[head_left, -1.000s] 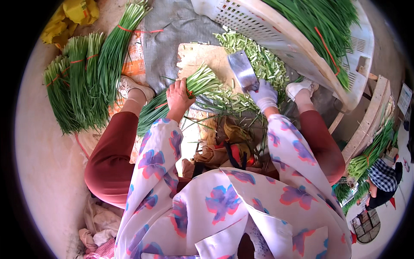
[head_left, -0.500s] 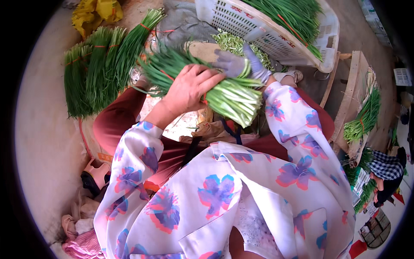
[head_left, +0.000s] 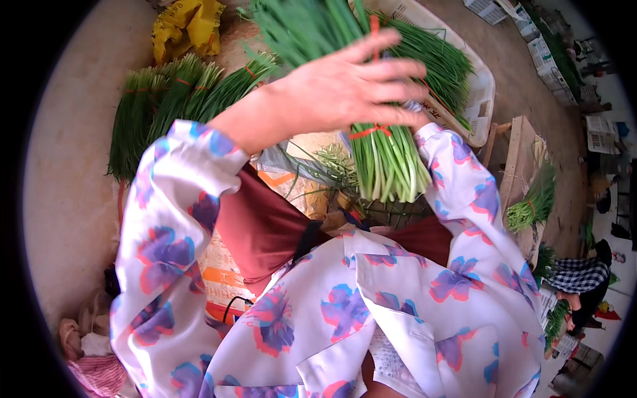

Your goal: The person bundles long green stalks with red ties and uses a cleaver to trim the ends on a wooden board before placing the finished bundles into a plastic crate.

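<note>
My bare left hand, blurred, lies across a raised bundle of green leafy stalks with red ties, its fingers stretched out and apart. The bundle's white cut ends point toward me; its leaves reach up out of frame. My gloved right hand is behind the bundle, mostly hidden by it and my left hand. Below the bundle, some cut pieces lie near a grey sheet.
More tied bundles lie at left by a yellow sack. A white crate of greens stands ahead, beside a wooden rack. A person in a checked top works at far right, near stacked crates.
The bundle has been lifted higher and farther forward and swung more upright, both hands with it. The cleaver my right hand held a second ago left that hand and is out of sight now.
</note>
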{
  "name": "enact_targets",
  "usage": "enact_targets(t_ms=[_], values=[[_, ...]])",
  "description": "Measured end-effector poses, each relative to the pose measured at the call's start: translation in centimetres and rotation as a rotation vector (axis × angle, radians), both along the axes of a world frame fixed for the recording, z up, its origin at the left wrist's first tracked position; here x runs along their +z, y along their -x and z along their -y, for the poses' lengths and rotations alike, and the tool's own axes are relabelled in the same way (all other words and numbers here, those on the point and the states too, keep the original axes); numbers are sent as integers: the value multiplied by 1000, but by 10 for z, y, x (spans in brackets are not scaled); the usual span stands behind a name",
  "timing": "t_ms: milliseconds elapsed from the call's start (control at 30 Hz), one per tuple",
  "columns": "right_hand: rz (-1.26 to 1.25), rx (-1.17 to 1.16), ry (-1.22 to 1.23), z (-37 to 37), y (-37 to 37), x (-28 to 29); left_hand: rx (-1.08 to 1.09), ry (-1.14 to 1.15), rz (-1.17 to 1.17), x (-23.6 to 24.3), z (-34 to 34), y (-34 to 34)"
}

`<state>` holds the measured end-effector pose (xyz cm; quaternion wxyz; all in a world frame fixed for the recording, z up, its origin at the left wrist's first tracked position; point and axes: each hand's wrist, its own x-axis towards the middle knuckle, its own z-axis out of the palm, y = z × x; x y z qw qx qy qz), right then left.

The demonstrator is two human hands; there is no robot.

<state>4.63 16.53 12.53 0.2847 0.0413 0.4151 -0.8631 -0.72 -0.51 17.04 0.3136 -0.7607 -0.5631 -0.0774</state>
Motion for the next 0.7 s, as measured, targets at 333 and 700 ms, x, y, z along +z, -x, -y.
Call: enact_targets(t_ms=[333, 700], values=[[-135, -282, -288, 57, 71, 7, -407, -514, 2675, -119, 47, 3], [-1076, -447, -1468, 96, -9, 13, -618, -1121, 2586, -145, 27, 60]])
